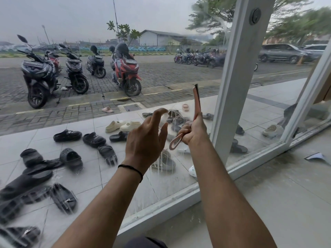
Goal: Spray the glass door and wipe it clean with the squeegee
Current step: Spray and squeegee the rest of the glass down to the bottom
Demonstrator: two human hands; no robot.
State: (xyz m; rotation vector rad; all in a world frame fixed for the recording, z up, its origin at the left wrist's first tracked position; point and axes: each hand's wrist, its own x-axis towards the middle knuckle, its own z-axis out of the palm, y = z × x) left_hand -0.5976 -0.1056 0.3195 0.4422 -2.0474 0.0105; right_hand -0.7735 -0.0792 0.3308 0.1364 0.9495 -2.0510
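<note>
I have the squeegee (186,126) in my right hand (194,130), fingers wrapped around its pinkish handle, with the blade end standing up and the looped handle end poking out below my fist. It sits just in front of the glass door (93,108), close to the white door frame (238,83), and I cannot tell whether the blade edge is touching the pane. My left hand (148,138) is raised beside it, holding nothing, fingers loosely bent and reaching toward the glass.

By my reading, the spraying is done, at least on the lower pane: white drips (161,165) run down the glass under my hands and streaks blur the sandals (68,136) outside. No spray bottle is in view. The wiping looks barely begun; the wet runs reach down to the bottom rail (161,203), and the upper right of the pane seems smeared too, though that may be motion blur. What remains is the squeegee work across this 1 panel, top to bottom, and the runoff at the sill.
</note>
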